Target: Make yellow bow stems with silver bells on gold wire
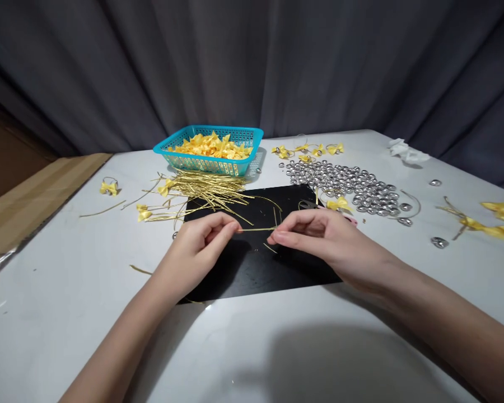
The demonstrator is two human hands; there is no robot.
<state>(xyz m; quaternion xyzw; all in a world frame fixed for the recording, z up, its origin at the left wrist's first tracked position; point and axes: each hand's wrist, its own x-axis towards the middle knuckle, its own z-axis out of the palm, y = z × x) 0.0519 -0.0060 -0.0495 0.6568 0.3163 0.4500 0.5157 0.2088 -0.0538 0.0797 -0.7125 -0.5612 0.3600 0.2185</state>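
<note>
fingers of both hands pinch one gold wire by its ends
left hand closes on the wire's left end, right hand on its right end, so the strand spans level between them just above the black mat on the worktop; a pile of gold wires lies beyond, before the blue basket of yellow bows, silver beads to the right
</note>
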